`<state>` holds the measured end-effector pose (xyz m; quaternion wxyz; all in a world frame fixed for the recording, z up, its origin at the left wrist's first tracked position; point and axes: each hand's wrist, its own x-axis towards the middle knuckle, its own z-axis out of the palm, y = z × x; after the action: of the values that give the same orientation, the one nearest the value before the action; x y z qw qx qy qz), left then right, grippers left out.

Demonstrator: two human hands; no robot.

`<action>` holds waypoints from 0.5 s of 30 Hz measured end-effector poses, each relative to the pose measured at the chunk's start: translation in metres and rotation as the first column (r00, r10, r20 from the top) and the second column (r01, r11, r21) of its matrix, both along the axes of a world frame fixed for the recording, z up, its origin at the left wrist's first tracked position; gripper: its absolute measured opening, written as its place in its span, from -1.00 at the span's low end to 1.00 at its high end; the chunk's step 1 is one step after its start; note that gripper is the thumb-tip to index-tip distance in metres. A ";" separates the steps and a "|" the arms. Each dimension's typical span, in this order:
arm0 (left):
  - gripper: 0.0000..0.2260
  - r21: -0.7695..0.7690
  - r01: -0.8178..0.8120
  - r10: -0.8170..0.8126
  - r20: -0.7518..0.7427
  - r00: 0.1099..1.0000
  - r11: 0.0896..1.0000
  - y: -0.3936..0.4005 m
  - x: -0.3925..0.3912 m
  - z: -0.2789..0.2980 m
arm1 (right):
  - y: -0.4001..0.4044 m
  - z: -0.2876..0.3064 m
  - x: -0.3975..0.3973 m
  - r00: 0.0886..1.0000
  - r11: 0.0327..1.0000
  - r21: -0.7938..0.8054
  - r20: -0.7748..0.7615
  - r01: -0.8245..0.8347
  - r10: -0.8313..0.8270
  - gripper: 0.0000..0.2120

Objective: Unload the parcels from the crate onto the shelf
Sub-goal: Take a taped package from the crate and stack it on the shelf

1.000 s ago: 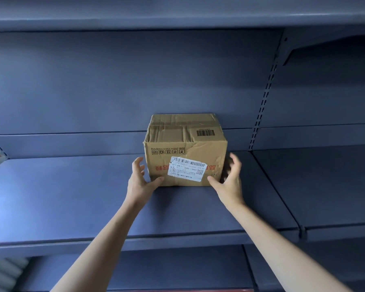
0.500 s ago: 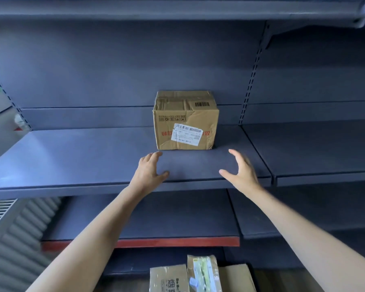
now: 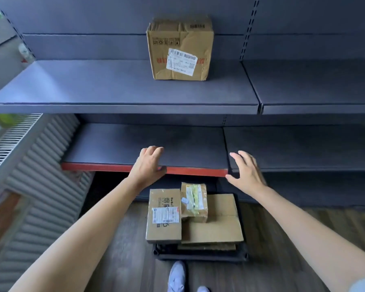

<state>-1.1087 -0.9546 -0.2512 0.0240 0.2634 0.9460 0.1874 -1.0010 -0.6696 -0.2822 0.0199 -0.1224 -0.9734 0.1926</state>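
- Below both hands, on the wood floor, the black crate (image 3: 200, 255) sat at about six o'clock from them, with three parcels visible in it.
- At the left of the crate lay the labelled carton (image 3: 163, 216), its long axis running twelve to six, away from the person; it lay nearly straight down from the left hand (image 3: 149, 163), which looked the nearer of the two to it.
- That left hand was empty, fingers loosely extended and held over the red front edge of the lower shelf (image 3: 145, 144); whether it touched the edge could not be told.
- In the middle, the small taped parcel (image 3: 194, 202) rested on the flat brown box (image 3: 217, 224), just beside the labelled carton.
- The right hand (image 3: 246, 171) was also empty, fingers spread and relaxed; the crate lay toward seven o'clock from it.
- At twelve o'clock, well above both hands, one cardboard box (image 3: 180, 49) already stood on the upper shelf (image 3: 93, 85).
- The next reach would likely go downward, both hands dropping toward the crate.
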 end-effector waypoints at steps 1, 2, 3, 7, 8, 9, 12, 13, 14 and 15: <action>-0.46 -0.023 -0.010 0.011 0.029 1.000 1.000 -0.002 0.013 -0.012 | 0.001 -0.011 0.012 0.999 1.000 -0.020 0.034 0.008 -0.007 -0.32; -0.45 -0.046 -0.019 0.022 0.059 0.998 0.999 -0.004 0.025 -0.025 | 0.001 -0.022 0.024 0.998 0.999 -0.036 0.064 0.012 -0.010 -0.32; -0.44 -0.069 -0.027 0.032 0.086 0.996 0.997 -0.006 0.036 -0.037 | 0.002 -0.032 0.035 0.996 0.999 -0.049 0.093 0.014 -0.009 -0.32; -0.44 -0.139 -0.040 0.067 0.197 0.978 0.990 -0.017 0.077 -0.080 | 0.002 -0.071 0.072 0.978 0.995 -0.096 0.206 0.031 -0.010 -0.33; -0.45 -0.144 -0.045 0.075 0.215 0.974 0.989 -0.019 0.087 -0.089 | 0.001 -0.080 0.080 0.976 0.994 -0.106 0.218 0.039 -0.015 -0.33; -0.46 -0.150 -0.047 0.081 0.229 0.970 0.988 -0.022 0.096 -0.098 | -0.001 -0.087 0.087 0.974 0.992 -0.115 0.227 0.046 -0.019 -0.33; -0.45 -0.206 -0.048 0.110 0.302 0.947 0.977 -0.032 0.117 -0.121 | -0.010 -0.111 0.105 0.957 0.987 -0.152 0.289 0.061 -0.014 -0.33; -0.43 -0.220 -0.062 0.134 0.327 0.935 0.974 -0.035 0.121 -0.127 | -0.013 -0.118 0.110 0.953 0.985 -0.162 0.304 0.053 -0.001 -0.33; -0.42 -0.225 -0.076 0.153 0.345 0.926 0.971 -0.038 0.124 -0.131 | -0.016 -0.124 0.113 0.951 0.985 -0.171 0.310 0.040 0.016 -0.33; -0.42 -0.223 -0.085 0.161 0.349 0.923 0.971 -0.040 0.125 -0.134 | -0.018 -0.129 0.114 0.950 0.984 -0.175 0.310 0.026 0.031 -0.33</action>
<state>-0.9837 -0.9943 -0.3857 0.2142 0.1600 0.9539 0.1365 -0.8867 -0.6881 -0.4113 -0.1450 -0.1513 -0.9435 0.2568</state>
